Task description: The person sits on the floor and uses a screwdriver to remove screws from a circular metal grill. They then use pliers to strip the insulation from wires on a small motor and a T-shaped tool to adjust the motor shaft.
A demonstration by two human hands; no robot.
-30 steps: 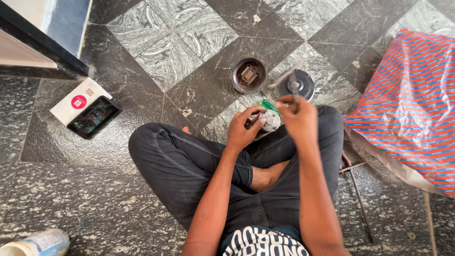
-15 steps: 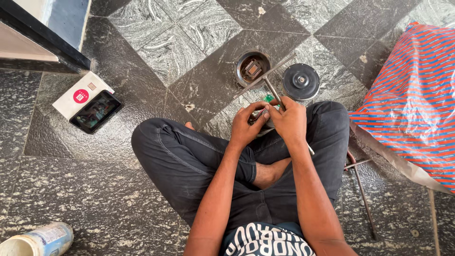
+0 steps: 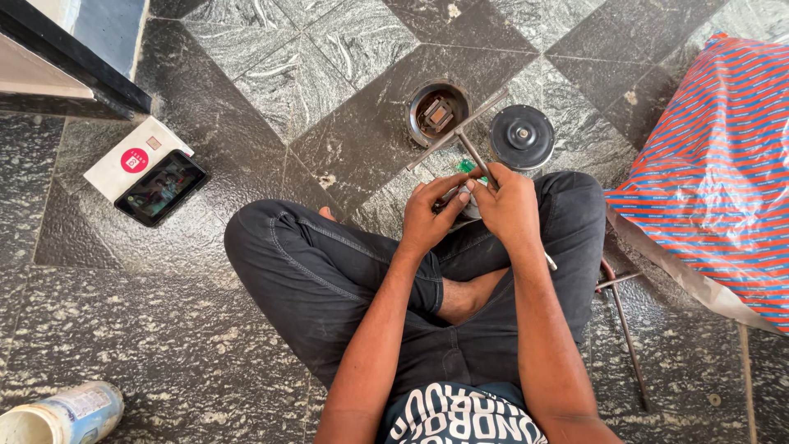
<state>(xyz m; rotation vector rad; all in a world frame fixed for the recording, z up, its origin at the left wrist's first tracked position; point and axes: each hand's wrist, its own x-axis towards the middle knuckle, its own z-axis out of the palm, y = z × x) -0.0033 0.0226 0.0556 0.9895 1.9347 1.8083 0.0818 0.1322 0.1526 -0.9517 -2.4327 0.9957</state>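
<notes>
Head cam: both hands together over the lap, left hand (image 3: pixel 434 215) gripping a small metal part (image 3: pixel 465 199), right hand (image 3: pixel 508 205) clamped on a T-shaped wrench (image 3: pixel 460 130) stuck into it.

Informal repair spot on a home's polished stone floor (image 3: pixel 246 74): motor housing (image 3: pixel 437 111), round cover (image 3: pixel 522 136), striped sack (image 3: pixel 715 164).

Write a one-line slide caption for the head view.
Seated cross-legged, left hand and right hand work a T-shaped metal tool on a small part.
</notes>
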